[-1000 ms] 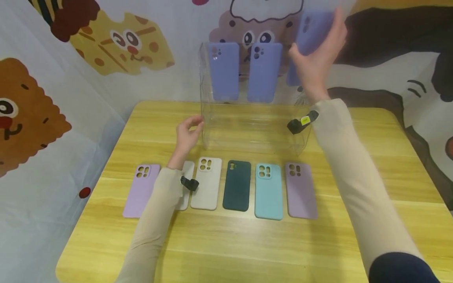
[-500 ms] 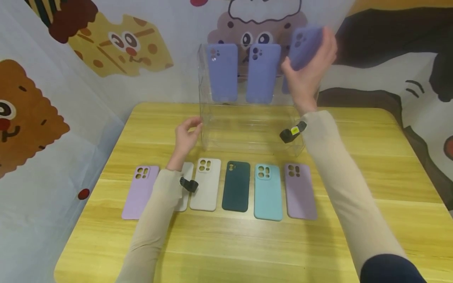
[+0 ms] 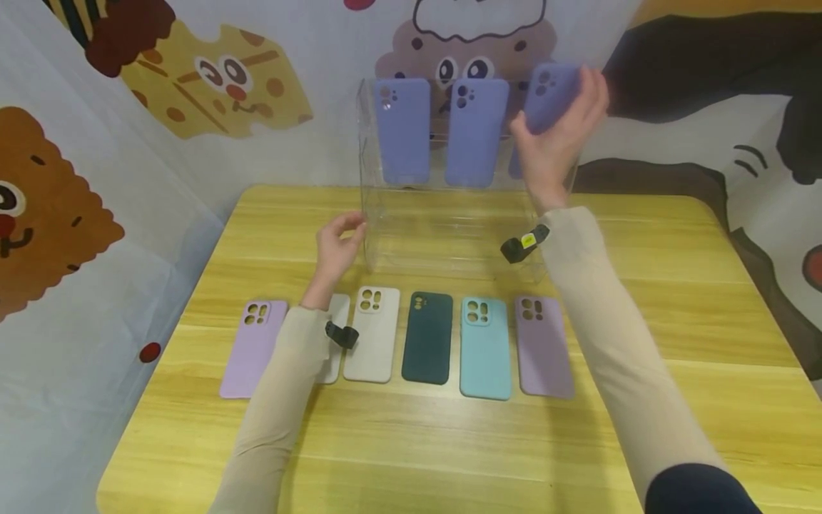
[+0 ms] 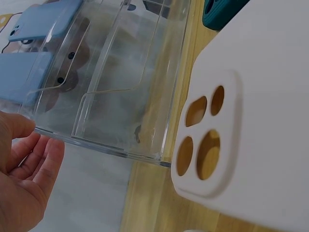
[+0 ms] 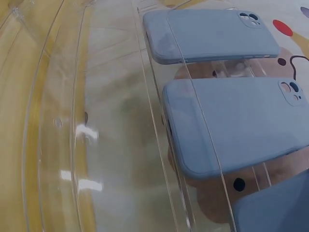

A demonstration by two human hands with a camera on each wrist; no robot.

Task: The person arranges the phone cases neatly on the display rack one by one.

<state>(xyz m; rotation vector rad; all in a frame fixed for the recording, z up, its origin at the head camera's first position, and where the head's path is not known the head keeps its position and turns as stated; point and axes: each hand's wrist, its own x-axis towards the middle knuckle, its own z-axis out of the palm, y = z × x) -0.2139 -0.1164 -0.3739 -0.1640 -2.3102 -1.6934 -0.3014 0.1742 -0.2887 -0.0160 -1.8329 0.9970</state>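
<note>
My right hand (image 3: 565, 143) grips a periwinkle phone case (image 3: 551, 93) by its sides at the upper right of a clear acrylic display stand (image 3: 449, 270). The case leans slightly, its camera cutouts at the top; the hand covers its lower part. Two matching cases, one at left (image 3: 404, 135) and one in the middle (image 3: 477, 139), stand upright on the top tier. In the right wrist view the right hand is out of sight. My left hand (image 4: 26, 174) pinches the stand's left side edge between thumb and fingers.
Before the stand lies a row of cases: lilac (image 3: 247, 357), a pale one partly under the left sleeve (image 3: 337, 314), white (image 3: 372, 343), dark green (image 3: 428, 343), turquoise (image 3: 485, 357) and mauve (image 3: 544, 350). A cartoon-printed cloth (image 3: 193, 157) hangs behind the wooden table (image 3: 385, 457).
My right hand has come down and a little left, lowering the periwinkle case to the top tier, almost level with the other two. The left hand stays at the stand's edge.
</note>
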